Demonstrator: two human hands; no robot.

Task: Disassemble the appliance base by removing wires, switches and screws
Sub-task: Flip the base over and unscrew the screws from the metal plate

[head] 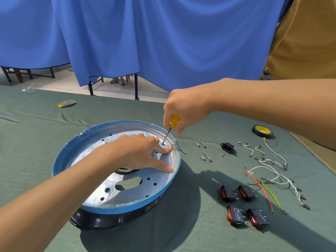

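Against a blue curtain [163,42], a green-clothed table [36,133] serves as the workbench. The round appliance base [76,140] sits at its centre, blue rim up and metal plate exposed. The left hand [138,151] lies flat on that plate with fingers spread, pressing down and gripping nothing. The right hand [183,108] curls round a yellow-handled screwdriver [174,120], its tip seated in a screw [163,143] near the far rim. The thin sheet-metal shell looks stiff but light and smooth — likely to turn under torque, so a flat palm or a hold on the rim suits it best. To the right lie four rocker switches [236,214], loose wires [260,188] and removed screws [207,156] — small and easily lost.
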